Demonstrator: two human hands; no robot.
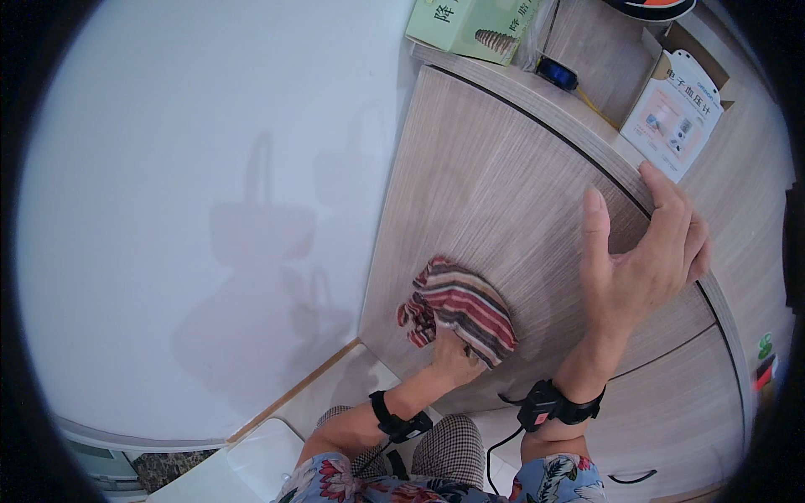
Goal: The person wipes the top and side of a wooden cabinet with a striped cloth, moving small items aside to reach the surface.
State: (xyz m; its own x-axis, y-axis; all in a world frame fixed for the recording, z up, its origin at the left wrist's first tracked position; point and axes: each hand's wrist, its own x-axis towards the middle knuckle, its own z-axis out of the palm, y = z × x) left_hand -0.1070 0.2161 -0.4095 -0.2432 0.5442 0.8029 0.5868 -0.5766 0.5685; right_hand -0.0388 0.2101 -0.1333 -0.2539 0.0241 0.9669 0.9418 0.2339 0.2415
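My left hand [455,356] has a cloth [470,302] striped in red, black and cream against the lower part of a pale wood-grain cabinet panel [495,176]. The cloth is bunched on its left side and covers most of my fingers. Farther right and higher, my right hand [646,268] lies over the cabinet's top edge. Its thumb points away from the other fingers, which curve a little, and it holds nothing. A white box with an open flap [675,117] stands on the cabinet top just beyond my right fingertips.
A green box [474,29] sits at the cabinet top's left end, beside a small dark device [557,74] on a yellow cord. A white wall [168,126] borders the cabinet on the left. A dark handle [632,479] projects from the cabinet front low on the right.
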